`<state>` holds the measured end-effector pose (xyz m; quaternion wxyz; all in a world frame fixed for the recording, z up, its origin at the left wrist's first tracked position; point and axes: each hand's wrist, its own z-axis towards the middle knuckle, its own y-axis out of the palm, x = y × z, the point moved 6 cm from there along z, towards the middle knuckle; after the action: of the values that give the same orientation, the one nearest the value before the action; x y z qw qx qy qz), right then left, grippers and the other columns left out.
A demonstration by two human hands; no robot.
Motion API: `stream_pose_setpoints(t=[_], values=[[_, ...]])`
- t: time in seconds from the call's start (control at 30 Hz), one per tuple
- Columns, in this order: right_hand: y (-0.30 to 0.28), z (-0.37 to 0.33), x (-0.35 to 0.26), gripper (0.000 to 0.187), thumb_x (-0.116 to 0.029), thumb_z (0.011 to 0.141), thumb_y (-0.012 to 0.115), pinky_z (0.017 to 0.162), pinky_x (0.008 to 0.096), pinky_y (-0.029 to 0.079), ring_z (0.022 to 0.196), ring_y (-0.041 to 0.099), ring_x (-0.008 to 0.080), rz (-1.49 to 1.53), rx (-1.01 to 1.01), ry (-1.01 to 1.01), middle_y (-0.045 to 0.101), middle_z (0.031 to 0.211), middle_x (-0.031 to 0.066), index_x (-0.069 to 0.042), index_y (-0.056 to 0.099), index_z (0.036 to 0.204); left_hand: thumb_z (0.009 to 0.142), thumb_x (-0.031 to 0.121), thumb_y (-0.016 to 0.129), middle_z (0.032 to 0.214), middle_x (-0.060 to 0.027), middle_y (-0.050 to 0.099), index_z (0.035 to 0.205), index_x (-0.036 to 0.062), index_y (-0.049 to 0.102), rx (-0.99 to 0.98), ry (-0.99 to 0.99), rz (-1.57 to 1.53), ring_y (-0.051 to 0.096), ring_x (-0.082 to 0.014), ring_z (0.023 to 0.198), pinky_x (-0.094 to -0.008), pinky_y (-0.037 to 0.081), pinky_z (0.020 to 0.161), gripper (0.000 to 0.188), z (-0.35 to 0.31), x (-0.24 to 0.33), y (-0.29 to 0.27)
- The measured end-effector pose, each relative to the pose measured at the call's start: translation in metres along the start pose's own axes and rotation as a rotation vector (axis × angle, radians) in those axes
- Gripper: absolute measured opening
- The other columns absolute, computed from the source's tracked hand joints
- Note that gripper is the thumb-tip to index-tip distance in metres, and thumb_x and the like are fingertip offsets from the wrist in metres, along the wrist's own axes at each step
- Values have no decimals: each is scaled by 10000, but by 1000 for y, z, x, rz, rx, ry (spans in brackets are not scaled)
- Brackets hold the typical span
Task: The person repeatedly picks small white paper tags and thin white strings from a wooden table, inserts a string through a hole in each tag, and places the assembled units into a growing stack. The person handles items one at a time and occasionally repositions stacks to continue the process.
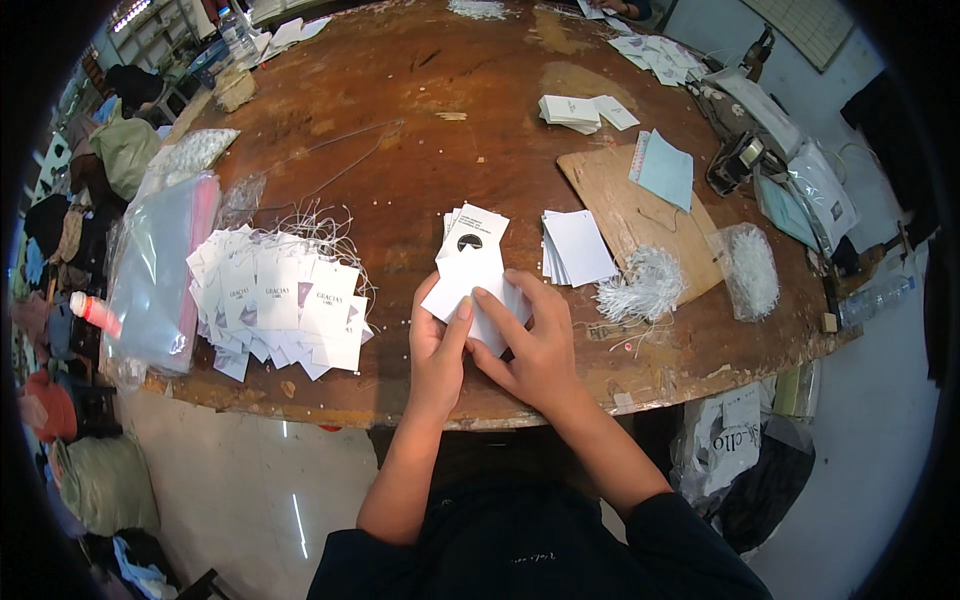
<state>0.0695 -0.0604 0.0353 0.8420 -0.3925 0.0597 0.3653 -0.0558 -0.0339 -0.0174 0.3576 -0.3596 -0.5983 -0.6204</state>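
Near the front edge of the table, both hands hold white paper tags [466, 277]. My left hand [437, 335] grips their left side, its thumb lying on the top tag. My right hand [535, 340] pinches the right side, with thumb and forefinger on the face. Just beyond the fingers lies a small stack of printed tags [484, 224] with a dark round mark. To the right sits a stack of blank white cards [580, 247]. Left of my hands spreads a large pile of printed tags [275, 300] with white strings attached.
A bundle of white strings [641, 285] lies by a wooden board [620, 200] with a light-blue pad [662, 170] on it. Clear plastic bags [165, 265] line the left edge. Further back are another card stack [570, 113] and a black tape dispenser [738, 163].
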Motion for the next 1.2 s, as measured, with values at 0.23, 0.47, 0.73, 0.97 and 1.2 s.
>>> stream_pose_setpoints(t=[0.23, 0.47, 0.73, 0.97, 1.2], values=[[1, 0, -1, 579, -258, 743, 819, 892, 448, 455, 1089, 579, 371, -15, 7, -18, 560, 1295, 205, -109, 670, 1282, 1050, 178, 567, 1372, -154, 540, 1482, -18, 337, 11, 23, 5, 549, -168, 1228, -338, 470, 1018, 527, -1, 0, 0], [1, 2, -2, 578, -265, 748, 817, 894, 447, 453, 1089, 578, 374, -21, -4, -28, 559, 1295, 208, -110, 668, 1285, 1050, 175, 566, 1373, -159, 539, 1487, -11, 327, 30, 21, 5, 547, -179, 1235, -350, 470, 1025, 531, -2, 0, -2], [-10, -2, 8, 569, -260, 775, 801, 942, 470, 423, 1117, 575, 349, -65, -19, 19, 578, 1279, 181, -98, 648, 1298, 1044, 150, 568, 1362, -154, 545, 1471, -19, 358, 47, 100, 110, 551, -176, 1222, -342, 463, 1027, 505, -2, 1, -5], [-107, -22, 110, 345, -181, 900, 723, 946, 477, 435, 1087, 587, 363, -598, 325, 476, 640, 1177, 167, -27, 655, 1201, 1033, 163, 577, 1382, -140, 526, 1487, 28, 352, 90, 44, 172, 573, -187, 1213, -363, 531, 970, 524, -3, -1, -15], [-143, -43, 156, 203, -173, 952, 687, 719, 361, 507, 760, 648, 233, -354, 260, 715, 696, 847, 126, 26, 722, 972, 1028, 163, 578, 1400, -130, 516, 1500, 54, 345, 67, 4, 128, 579, -200, 1224, -387, 561, 956, 538, -4, -6, -12]])
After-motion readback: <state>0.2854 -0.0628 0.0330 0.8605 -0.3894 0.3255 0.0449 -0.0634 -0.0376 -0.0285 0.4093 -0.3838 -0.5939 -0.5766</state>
